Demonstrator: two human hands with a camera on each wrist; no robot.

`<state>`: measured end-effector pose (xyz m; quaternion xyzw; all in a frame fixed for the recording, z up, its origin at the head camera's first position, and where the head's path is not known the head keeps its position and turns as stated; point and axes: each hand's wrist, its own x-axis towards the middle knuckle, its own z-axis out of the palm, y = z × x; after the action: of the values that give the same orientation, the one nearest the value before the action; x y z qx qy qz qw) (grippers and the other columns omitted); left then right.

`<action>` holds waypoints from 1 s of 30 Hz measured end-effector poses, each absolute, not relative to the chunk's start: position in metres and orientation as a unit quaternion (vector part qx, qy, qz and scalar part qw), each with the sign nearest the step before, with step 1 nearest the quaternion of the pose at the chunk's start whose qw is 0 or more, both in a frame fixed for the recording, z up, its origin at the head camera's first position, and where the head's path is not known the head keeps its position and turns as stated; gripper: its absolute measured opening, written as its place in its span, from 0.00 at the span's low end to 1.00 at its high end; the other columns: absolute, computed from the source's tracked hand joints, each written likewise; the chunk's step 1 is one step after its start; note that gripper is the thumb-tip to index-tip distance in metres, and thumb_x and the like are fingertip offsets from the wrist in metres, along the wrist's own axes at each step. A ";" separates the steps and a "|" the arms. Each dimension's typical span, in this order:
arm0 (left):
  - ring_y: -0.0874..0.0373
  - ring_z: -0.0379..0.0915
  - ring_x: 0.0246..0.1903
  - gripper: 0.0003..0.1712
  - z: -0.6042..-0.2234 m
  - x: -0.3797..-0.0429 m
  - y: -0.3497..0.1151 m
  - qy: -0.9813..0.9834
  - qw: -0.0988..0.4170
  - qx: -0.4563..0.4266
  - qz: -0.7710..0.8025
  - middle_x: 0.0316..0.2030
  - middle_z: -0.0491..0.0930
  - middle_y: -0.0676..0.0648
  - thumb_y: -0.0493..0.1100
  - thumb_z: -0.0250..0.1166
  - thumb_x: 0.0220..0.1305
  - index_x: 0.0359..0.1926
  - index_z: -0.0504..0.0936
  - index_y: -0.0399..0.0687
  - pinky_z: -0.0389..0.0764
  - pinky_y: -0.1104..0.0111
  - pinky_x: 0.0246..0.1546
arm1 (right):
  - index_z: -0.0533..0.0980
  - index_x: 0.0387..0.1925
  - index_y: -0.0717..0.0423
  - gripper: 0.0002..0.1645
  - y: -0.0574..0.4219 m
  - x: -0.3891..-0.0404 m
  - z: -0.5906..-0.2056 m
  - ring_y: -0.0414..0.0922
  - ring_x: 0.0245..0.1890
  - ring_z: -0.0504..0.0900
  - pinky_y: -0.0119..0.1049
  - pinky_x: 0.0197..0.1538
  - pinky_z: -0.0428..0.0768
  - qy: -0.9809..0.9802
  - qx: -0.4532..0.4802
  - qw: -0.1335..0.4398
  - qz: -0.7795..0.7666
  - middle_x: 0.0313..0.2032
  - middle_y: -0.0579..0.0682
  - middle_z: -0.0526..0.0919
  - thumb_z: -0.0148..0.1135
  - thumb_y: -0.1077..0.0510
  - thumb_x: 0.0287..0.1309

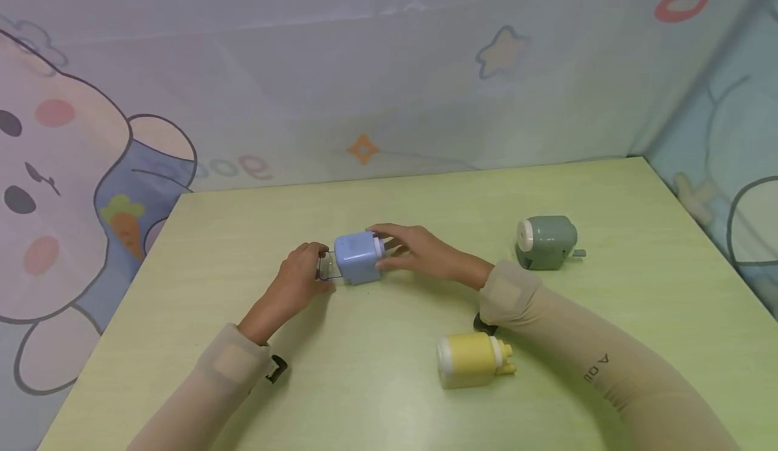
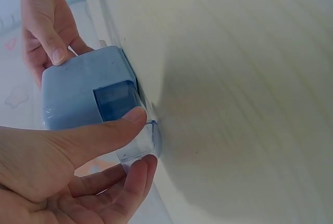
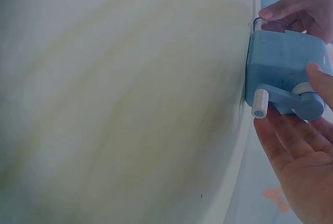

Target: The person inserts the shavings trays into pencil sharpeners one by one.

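Note:
A blue hand-crank pencil sharpener (image 1: 357,258) sits on the table, its crank (image 3: 285,99) on the right side. From its left side a clear shavings drawer (image 2: 139,143) sticks partly out of the opening. My left hand (image 1: 298,277) pinches this drawer between thumb and fingers. With thumb and fingers on opposite sides, my right hand (image 1: 419,254) grips the sharpener's body at the crank end. What the drawer holds is too small to tell.
To the right stands a green pencil sharpener (image 1: 547,242) with its own crank. A yellow pencil sharpener (image 1: 471,360) is nearer the front, close to the right forearm. A patterned cloth (image 1: 389,86) hangs behind the pale table (image 1: 243,221).

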<state>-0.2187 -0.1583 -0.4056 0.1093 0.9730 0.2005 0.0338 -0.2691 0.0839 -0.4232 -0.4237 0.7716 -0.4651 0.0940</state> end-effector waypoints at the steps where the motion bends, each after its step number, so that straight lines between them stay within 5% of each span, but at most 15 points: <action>1: 0.48 0.67 0.45 0.36 -0.405 -0.219 -0.157 0.973 0.034 0.109 0.202 0.48 0.72 0.38 0.39 0.73 0.44 0.53 0.68 0.32 0.70 0.55 0.46 | 0.61 0.62 0.57 0.35 0.084 -0.269 -0.423 0.47 0.48 0.73 0.41 0.45 0.74 0.772 -0.424 0.094 -0.465 0.54 0.53 0.71 0.62 0.57 0.54; 30: 0.51 0.68 0.36 0.37 -0.405 -0.220 -0.152 0.971 0.038 0.114 0.207 0.45 0.72 0.37 0.40 0.74 0.43 0.53 0.68 0.31 0.72 0.58 0.39 | 0.60 0.62 0.59 0.36 0.084 -0.269 -0.424 0.48 0.49 0.72 0.45 0.47 0.74 0.764 -0.423 0.100 -0.477 0.55 0.54 0.70 0.63 0.59 0.54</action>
<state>-0.2198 -0.1522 -0.4049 0.1140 0.9709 0.2069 0.0383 -0.2690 0.0843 -0.4235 -0.4230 0.7638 -0.4771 0.0999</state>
